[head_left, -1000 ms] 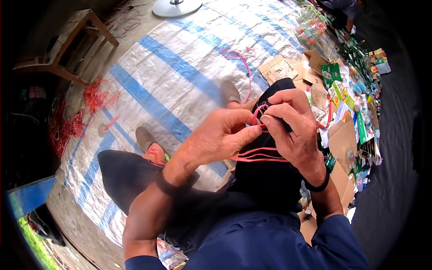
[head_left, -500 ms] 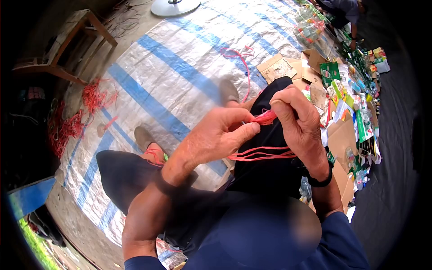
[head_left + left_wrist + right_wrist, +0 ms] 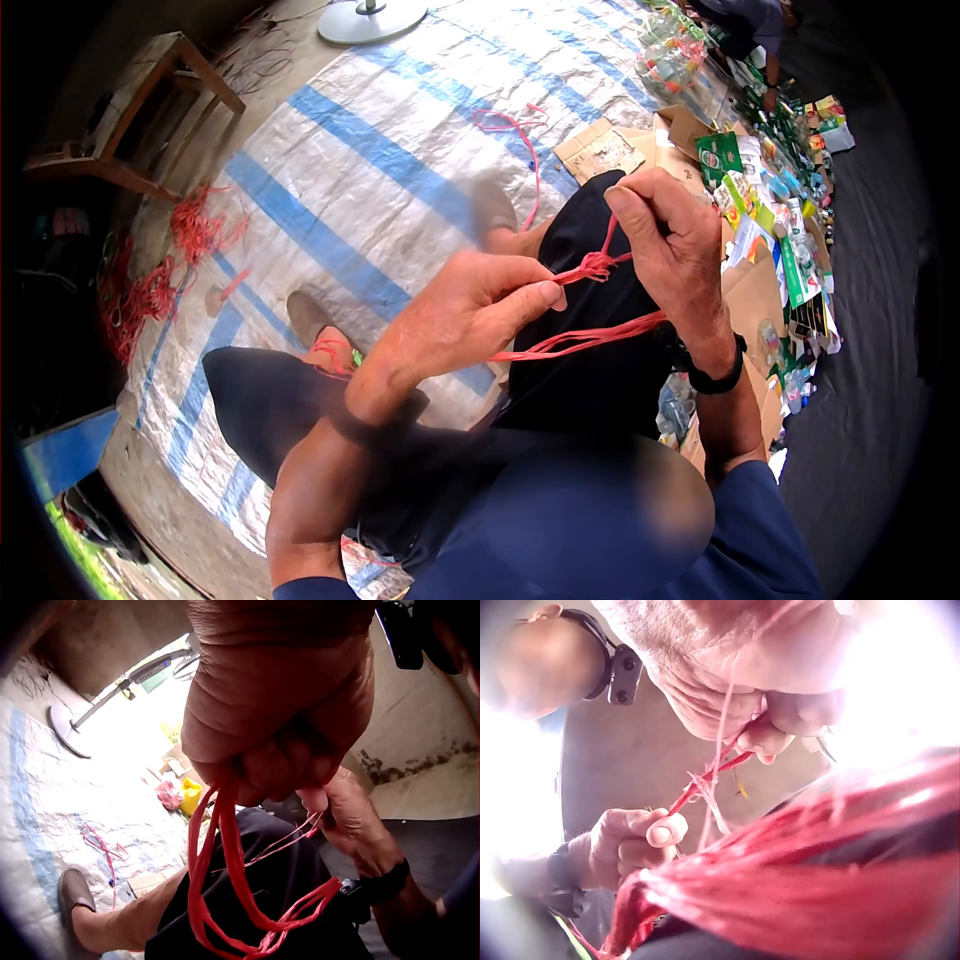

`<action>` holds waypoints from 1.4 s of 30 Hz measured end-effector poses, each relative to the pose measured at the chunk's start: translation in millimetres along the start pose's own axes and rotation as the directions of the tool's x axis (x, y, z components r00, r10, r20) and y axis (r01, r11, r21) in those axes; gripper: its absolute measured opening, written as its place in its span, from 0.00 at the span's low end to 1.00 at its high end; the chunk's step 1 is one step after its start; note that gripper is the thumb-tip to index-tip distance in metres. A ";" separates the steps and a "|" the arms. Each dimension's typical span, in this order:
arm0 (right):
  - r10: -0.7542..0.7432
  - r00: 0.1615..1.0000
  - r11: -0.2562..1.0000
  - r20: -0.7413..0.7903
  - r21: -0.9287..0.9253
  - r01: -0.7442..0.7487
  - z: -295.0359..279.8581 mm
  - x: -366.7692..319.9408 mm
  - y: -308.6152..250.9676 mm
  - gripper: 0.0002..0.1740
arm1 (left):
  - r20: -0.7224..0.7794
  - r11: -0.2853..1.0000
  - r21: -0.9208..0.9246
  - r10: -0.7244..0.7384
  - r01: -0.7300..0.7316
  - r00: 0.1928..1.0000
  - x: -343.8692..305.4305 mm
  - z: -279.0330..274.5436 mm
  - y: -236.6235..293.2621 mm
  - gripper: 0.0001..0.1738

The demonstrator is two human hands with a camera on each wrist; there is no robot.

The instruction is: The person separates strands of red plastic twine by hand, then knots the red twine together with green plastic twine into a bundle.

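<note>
Between the two hands runs red plastic twine with a loose knot in it. My left hand pinches the twine between thumb and forefinger just left of that knot. On the other side my right hand pinches a strand raised up from the knot, thumb against the curled forefinger. Below, several strands hang slack over the dark trouser leg. The left wrist view shows red loops dropping from under the left fist. Close to the lens in the right wrist view, a broad blurred band of twine stretches across.
Cardboard, bottles and packaging lie heaped on the right, beside a black sheet. Tangled red twine lies at left near a wooden bench. A striped tarp covers the floor. Another person bends at top right.
At first both hands worked close together at a small loop. The right hand has since moved right and slightly up, drawing a strand out, and the knot now shows between the hands.
</note>
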State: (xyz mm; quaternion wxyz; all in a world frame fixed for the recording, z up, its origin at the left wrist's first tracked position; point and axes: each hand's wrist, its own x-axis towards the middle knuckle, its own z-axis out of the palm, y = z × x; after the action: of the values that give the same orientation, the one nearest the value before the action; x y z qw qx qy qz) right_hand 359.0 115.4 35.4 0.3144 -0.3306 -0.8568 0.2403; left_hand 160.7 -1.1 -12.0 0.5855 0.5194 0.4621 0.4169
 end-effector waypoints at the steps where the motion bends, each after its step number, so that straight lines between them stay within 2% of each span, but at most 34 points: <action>1: 0.007 0.999 0.999 0.040 -0.038 -0.006 -1.9 0.2 0.2 0.05 | -0.001 1.000 -0.002 0.006 -0.006 1.000 -0.6 0.3 0.0 0.12; 5: -0.015 0.999 0.994 -0.032 -0.105 0.012 -2.3 4.7 12.2 0.06 | 0.006 1.000 -0.011 0.002 -0.002 1.000 -1.3 -0.7 3.3 0.12; 7: -0.113 0.987 0.982 -0.111 -0.161 0.095 -3.0 5.9 21.4 0.06 | -0.001 1.000 -0.003 0.004 -0.004 1.000 -1.4 -0.3 3.4 0.11; 10: -0.054 0.984 0.977 -0.172 -0.212 0.017 -13.7 9.9 29.2 0.07 | -0.047 0.999 -0.009 0.037 -0.038 0.998 -3.4 0.9 2.3 0.11; 16: -0.048 0.985 0.972 -0.164 -0.235 0.008 -15.1 13.5 36.6 0.05 | -0.057 0.994 0.053 0.095 -0.092 0.994 -2.2 4.8 3.9 0.10; 20: -0.055 0.989 0.962 -0.135 -0.273 0.016 -12.2 14.6 48.9 0.06 | -0.042 0.992 0.104 0.071 -0.066 0.997 -3.0 5.0 8.0 0.10; 23: -0.030 0.995 0.980 -0.094 -0.200 0.011 -9.2 16.8 50.4 0.07 | -0.059 0.993 0.088 0.083 -0.077 0.995 -3.8 0.0 5.9 0.10; 26: -0.105 0.992 0.971 -0.073 -0.221 0.086 -8.6 19.0 48.7 0.07 | -0.021 0.995 0.089 0.037 -0.035 0.999 -7.1 -4.9 8.8 0.10; 28: -0.114 0.990 0.973 -0.082 -0.208 0.095 -8.7 21.6 46.0 0.07 | -0.019 0.999 -0.051 -0.006 0.005 1.000 -7.5 -2.2 5.6 0.11; 30: -0.110 0.991 0.975 -0.070 -0.201 0.094 -9.7 23.5 47.6 0.07 | -0.023 0.998 -0.066 0.002 -0.004 1.000 -6.1 -2.2 3.1 0.12; 32: -0.111 0.990 0.977 -0.081 -0.193 0.094 -11.1 27.1 51.8 0.07 | -0.057 0.994 -0.040 0.098 -0.100 0.994 -5.0 -3.1 0.7 0.12; 34: -0.120 0.993 0.968 -0.001 -0.223 0.117 -16.3 30.7 55.3 0.08 | -0.089 0.992 -0.047 0.110 -0.114 0.990 -4.7 -4.9 -1.6 0.13; 38: -0.044 0.999 0.974 0.000 -0.224 0.043 -22.9 38.8 66.9 0.08 | -0.176 0.984 -0.070 0.148 -0.162 0.973 -4.9 -10.2 10.3 0.14; 40: -0.167 0.986 0.967 -0.005 -0.197 0.162 -18.8 42.2 67.5 0.08 | -0.195 0.984 -0.069 0.149 -0.165 0.969 -4.4 -10.6 7.4 0.13; 42: -0.145 0.989 0.964 0.007 -0.224 0.143 -17.2 44.9 66.5 0.08 | -0.208 0.983 -0.067 0.151 -0.169 0.966 -4.0 -10.4 7.8 0.13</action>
State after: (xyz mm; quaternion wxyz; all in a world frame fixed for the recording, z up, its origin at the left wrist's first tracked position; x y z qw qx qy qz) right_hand 372.4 195.4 23.0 0.2961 -0.3019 -0.8986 0.1173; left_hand 149.6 -1.8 -4.2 0.5215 0.4849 0.4576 0.5325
